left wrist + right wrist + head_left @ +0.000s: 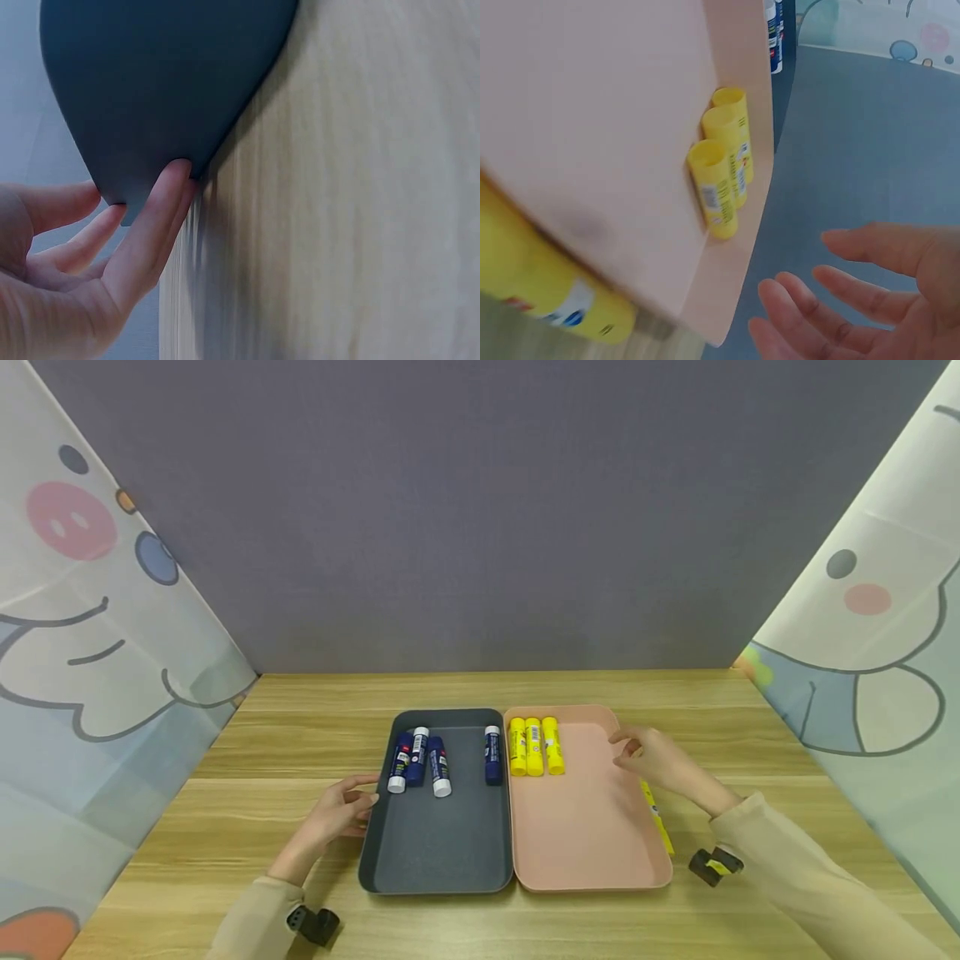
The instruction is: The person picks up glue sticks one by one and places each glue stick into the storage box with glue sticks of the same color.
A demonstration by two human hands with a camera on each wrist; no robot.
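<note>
My left hand (341, 814) rests at the left edge of a dark grey tray (442, 852); in the left wrist view its fingers (154, 225) touch the tray's outer wall. Inside lie dark blue glue sticks with white caps: three at the left, including a tilted one (439, 766), and another (492, 755) by the right wall. My right hand (660, 760), holding nothing, hovers over the right edge of a pink tray (585, 843). Three yellow glue sticks (534, 747) lie side by side in that tray's far left corner.
Outside the pink tray's right wall, yellow glue stick material (656, 818) lies on the wooden table (300, 718), partly hidden by the tray. Both trays stand side by side. A grey panel (480, 527) rises behind the table, with printed cloths at both sides.
</note>
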